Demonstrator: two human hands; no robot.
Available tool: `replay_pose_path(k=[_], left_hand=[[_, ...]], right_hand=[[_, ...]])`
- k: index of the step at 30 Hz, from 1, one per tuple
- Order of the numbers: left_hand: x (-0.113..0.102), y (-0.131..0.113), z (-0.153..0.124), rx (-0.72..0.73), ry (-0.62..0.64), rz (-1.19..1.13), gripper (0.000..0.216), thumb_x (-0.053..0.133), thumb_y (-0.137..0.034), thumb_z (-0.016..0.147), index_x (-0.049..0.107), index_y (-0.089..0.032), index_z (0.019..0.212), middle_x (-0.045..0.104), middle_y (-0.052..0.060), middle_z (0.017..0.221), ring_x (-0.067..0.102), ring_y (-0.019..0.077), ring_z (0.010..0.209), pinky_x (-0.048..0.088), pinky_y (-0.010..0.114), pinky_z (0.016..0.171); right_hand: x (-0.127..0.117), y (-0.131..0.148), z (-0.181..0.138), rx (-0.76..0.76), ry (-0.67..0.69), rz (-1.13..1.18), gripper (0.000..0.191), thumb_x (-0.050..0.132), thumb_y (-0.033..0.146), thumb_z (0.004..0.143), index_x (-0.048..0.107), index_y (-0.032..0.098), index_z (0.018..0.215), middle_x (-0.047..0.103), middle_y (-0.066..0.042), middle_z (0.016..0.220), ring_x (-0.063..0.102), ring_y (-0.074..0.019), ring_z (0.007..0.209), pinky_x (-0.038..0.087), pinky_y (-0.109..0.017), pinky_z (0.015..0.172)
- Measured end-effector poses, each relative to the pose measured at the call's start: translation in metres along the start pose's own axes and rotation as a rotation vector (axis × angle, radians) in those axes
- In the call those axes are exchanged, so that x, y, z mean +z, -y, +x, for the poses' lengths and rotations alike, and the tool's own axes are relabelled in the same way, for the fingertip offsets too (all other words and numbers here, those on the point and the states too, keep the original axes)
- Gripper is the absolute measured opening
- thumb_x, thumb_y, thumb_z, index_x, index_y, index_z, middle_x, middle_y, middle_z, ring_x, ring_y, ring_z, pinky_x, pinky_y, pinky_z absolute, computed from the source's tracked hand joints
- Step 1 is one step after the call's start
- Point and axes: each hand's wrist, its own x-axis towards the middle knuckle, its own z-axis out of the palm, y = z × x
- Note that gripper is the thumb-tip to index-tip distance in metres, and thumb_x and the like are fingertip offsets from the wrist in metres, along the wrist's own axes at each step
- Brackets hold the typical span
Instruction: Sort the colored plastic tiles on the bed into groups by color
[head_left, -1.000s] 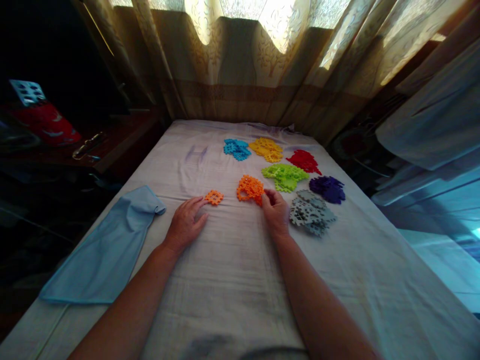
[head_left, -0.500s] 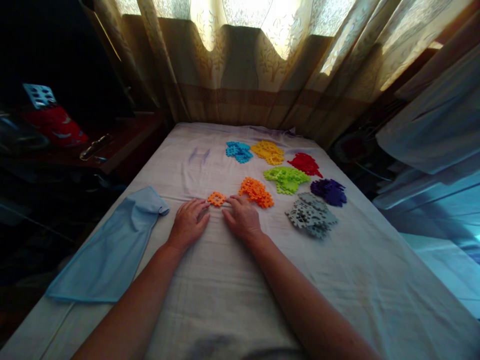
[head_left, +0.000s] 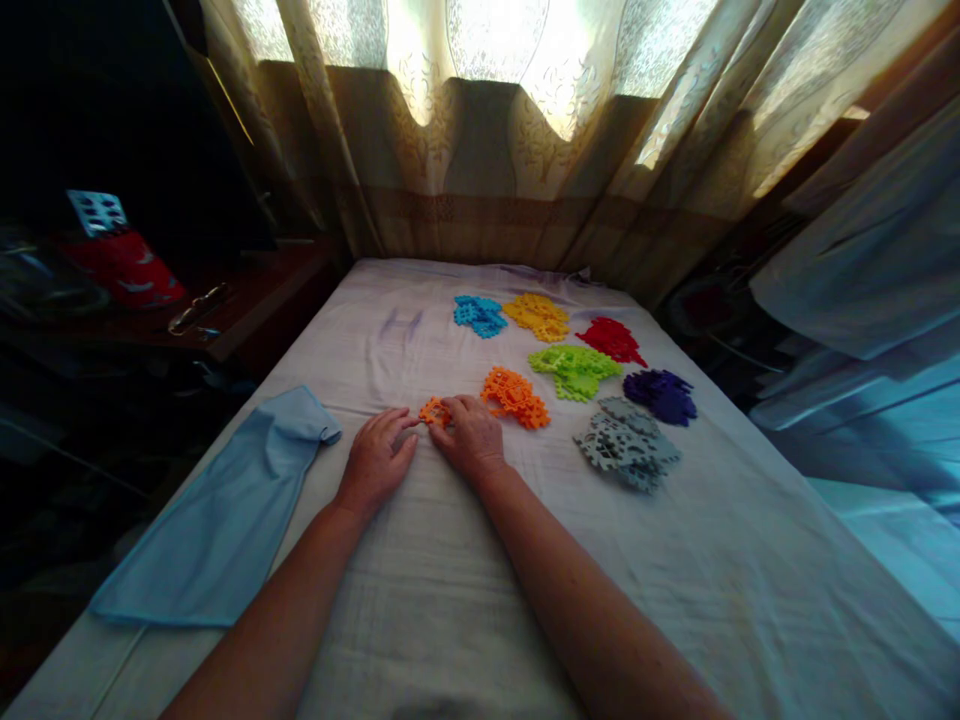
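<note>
A flat orange toothed tile (head_left: 430, 411) with a hole in its middle lies on the white cloth, partly covered by my right hand (head_left: 472, 437). The fingers and thumb of that hand close around the tile's right and near edges. My left hand (head_left: 376, 456) rests on the cloth just left of the tile, fingertips by its edge and thumb held apart; nothing is in it. Right beyond my right hand is a pile of similar orange tiles (head_left: 516, 397).
More tile piles lie beyond: blue (head_left: 480, 316), yellow (head_left: 538, 315), lime green (head_left: 576, 370), red (head_left: 613, 340), purple (head_left: 661, 396) and grey (head_left: 627, 446). A folded light-blue cloth (head_left: 225, 520) is at the left edge. Behind hangs a curtain (head_left: 480, 150); a dark shelf (head_left: 262, 300) stands left.
My right hand has moved left from beside the single orange tile onto it, covering its right part. The left hand has stayed nearly in place. The whole view has shifted slightly.
</note>
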Motion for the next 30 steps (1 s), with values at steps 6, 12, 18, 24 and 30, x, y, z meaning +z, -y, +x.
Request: replay_pose_path(k=[6, 12, 18, 24, 30], left_hand=[[-0.001, -0.001, 0.001, -0.013, -0.011, -0.014, 0.029, 0.051, -0.03, 0.087, 0.069, -0.021, 0.107, 0.068, 0.009, 0.124, 0.06, 0.0254, 0.119, 0.046, 0.048, 0.107], [-0.004, -0.001, 0.001, -0.012, 0.003, -0.024, 0.029, 0.052, -0.031, 0.086, 0.07, -0.022, 0.107, 0.069, 0.008, 0.123, 0.062, 0.0249, 0.117, 0.048, 0.046, 0.105], [-0.003, 0.002, 0.002, -0.024, -0.003, -0.037, 0.028, 0.052, -0.031, 0.085, 0.071, -0.022, 0.105, 0.07, 0.009, 0.122, 0.063, 0.0248, 0.116, 0.048, 0.046, 0.105], [-0.003, 0.005, 0.003, -0.043, -0.016, -0.06, 0.03, 0.051, -0.033, 0.085, 0.071, -0.021, 0.105, 0.07, 0.009, 0.122, 0.064, 0.0243, 0.115, 0.049, 0.045, 0.104], [-0.007, 0.005, 0.005, -0.067, -0.012, -0.071, 0.031, 0.05, -0.036, 0.085, 0.071, -0.022, 0.103, 0.07, 0.008, 0.123, 0.064, 0.0248, 0.115, 0.05, 0.045, 0.103]], right_hand=[[0.002, -0.003, -0.008, 0.01, -0.078, 0.067, 0.038, 0.064, 0.033, 0.082, 0.065, 0.02, 0.118, 0.066, -0.011, 0.114, 0.061, -0.0242, 0.103, 0.048, -0.035, 0.092], [-0.013, -0.036, -0.014, 0.032, -0.458, 0.086, 0.042, 0.061, 0.037, 0.084, 0.062, 0.017, 0.122, 0.064, -0.014, 0.119, 0.057, -0.027, 0.111, 0.043, -0.041, 0.098], [-0.029, -0.075, -0.014, 0.21, -0.53, -0.039, 0.04, 0.059, 0.04, 0.086, 0.064, 0.016, 0.118, 0.065, -0.015, 0.114, 0.057, -0.0279, 0.104, 0.042, -0.042, 0.093], [-0.04, -0.084, -0.026, 0.122, -0.554, -0.044, 0.038, 0.052, 0.04, 0.09, 0.066, 0.016, 0.116, 0.065, -0.015, 0.119, 0.057, -0.0272, 0.108, 0.04, -0.044, 0.097], [-0.096, -0.163, -0.053, 0.325, -0.729, -0.08, 0.046, 0.042, 0.045, 0.089, 0.07, 0.015, 0.108, 0.066, -0.017, 0.12, 0.056, -0.0293, 0.114, 0.041, -0.044, 0.099]])
